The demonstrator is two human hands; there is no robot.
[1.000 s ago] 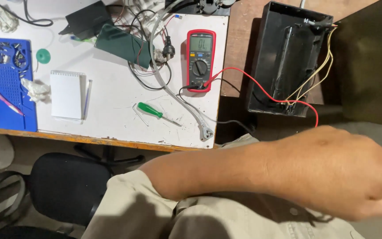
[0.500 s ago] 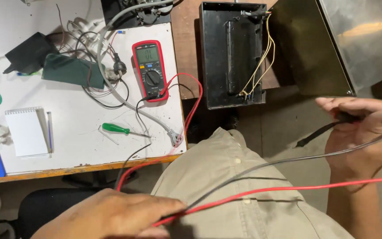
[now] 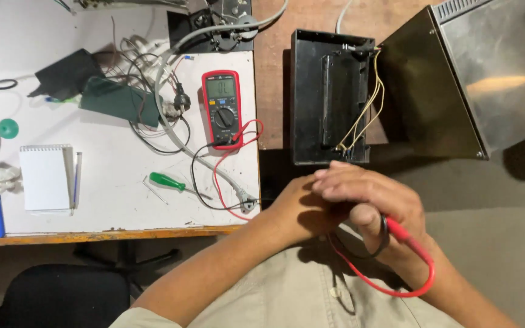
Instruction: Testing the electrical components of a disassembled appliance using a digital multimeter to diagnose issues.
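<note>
both hands meet low in the middle of the view, over the person's lap and just below the open black box (image 3: 330, 97). the right hand (image 3: 390, 222) has its fingers curled shut around the red test probe (image 3: 403, 234), with a black lead looped beside the thumb, and the red wire (image 3: 417, 285) swings in a loop under the wrist. the left hand (image 3: 302, 209) lies against the right one, fingers together and tucked under it; whether it grips anything cannot be told. the probe looks light and stiff, with a plastic handle that is the place to hold it, well back from the metal tip. its wires look thin, soft and springy, likely to tangle or drag, so they want slack rather than a pull. both leads run back to the red meter (image 3: 223, 106) lying flat on the white table (image 3: 110, 194), where they plug in at its lower end. the black box stands open toward the camera and holds a long dark part along its middle and a bunch of thin yellow wires (image 3: 363, 115) running down its right wall; those look fragile. to its right leans a metal cover (image 3: 457, 91). on the table also lie a green screwdriver (image 3: 168, 181) and a small notepad (image 3: 45, 177).
</note>
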